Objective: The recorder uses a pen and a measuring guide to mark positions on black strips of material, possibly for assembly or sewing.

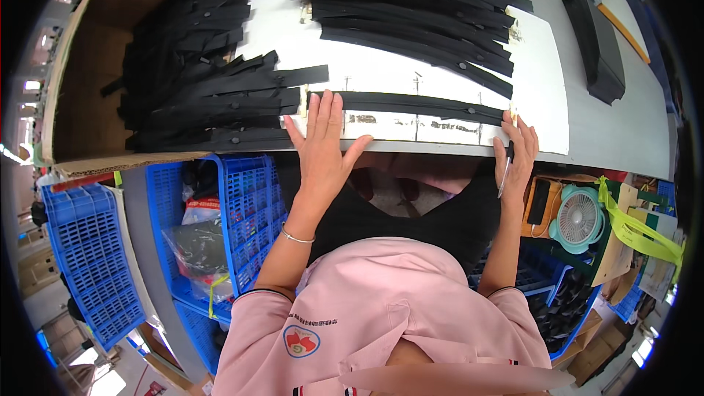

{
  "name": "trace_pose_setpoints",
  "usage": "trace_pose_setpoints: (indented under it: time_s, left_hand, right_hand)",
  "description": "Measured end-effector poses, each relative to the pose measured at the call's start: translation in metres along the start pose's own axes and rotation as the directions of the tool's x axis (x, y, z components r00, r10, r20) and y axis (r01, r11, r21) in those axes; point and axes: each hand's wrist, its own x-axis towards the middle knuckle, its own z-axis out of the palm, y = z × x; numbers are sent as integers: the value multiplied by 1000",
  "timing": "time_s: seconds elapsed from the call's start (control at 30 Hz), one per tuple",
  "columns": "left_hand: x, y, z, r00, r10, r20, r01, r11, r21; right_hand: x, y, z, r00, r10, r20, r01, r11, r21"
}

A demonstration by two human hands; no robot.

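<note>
A long black fabric strip (pixel 411 105) with a small round dark piece near its right end lies straight across a white board (pixel 543 81) that bears pencil-like marks. Flat and with fingers spread, my left hand (pixel 323 150) touches the strip's left end. At the other end, the fingertips of my right hand (pixel 519 152) press near the strip's tip, while a slim pen (pixel 504 176) is tucked in that hand, pointing down toward me. Several similar strips (pixel 411 0) lie in a row on the board's far part. More strips (pixel 183 51) are heaped at left.
An open cardboard box (pixel 92 59) stands at the left end of the grey table (pixel 623 128). Blue plastic baskets (pixel 253 198) sit below the table edge. At the lower right are a small teal fan (pixel 581 218) and a phone (pixel 539 202). A black block-like piece (pixel 594 51) lies far right.
</note>
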Motion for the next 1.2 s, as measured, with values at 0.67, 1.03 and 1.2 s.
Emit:
trace_pose_setpoints:
  time_s: [0.67, 1.03, 1.2]
  left_hand:
    - [-3, -7, 3, 990, 8, -138, -16, 998, -56]
    - [-4, -10, 6, 984, 17, -175, -25, 999, -46]
    - [-4, -9, 4, 987, 17, -159, -23, 999, -38]
  right_hand:
    - [85, -196, 96, 892, 91, 442, -421, 522, 742]
    - [83, -199, 106, 961, 31, 276, -226, 669, 708]
    - [83, -199, 100, 942, 66, 329, -308, 562, 768]
